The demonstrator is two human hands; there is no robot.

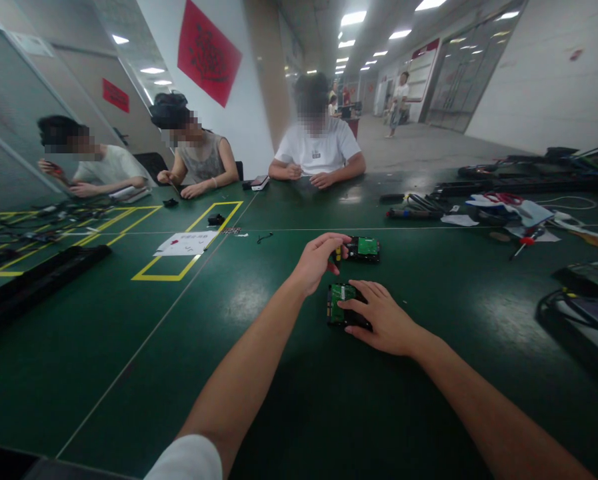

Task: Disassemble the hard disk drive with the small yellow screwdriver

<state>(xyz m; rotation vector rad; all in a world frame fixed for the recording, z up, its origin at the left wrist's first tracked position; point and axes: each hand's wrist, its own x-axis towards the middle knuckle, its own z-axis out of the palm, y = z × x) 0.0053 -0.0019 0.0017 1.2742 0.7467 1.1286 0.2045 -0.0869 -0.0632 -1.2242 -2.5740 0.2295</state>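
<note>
Two hard drives lie on the green table with their green circuit boards up. My right hand [381, 320] rests on the nearer hard drive [339, 303], fingers curled over its right half and holding it in place. My left hand [319, 260] hovers just left of the farther hard drive [363, 249], fingers pinched round a small dark tool with a yellow band [337, 257].
Two people sit across the table, a phone [259, 182] between them. A white paper [186, 243] lies inside yellow floor-tape markings. Cables, tools and a red-handled screwdriver [526, 242] clutter the right side. Black trays [579, 300] sit at the right edge.
</note>
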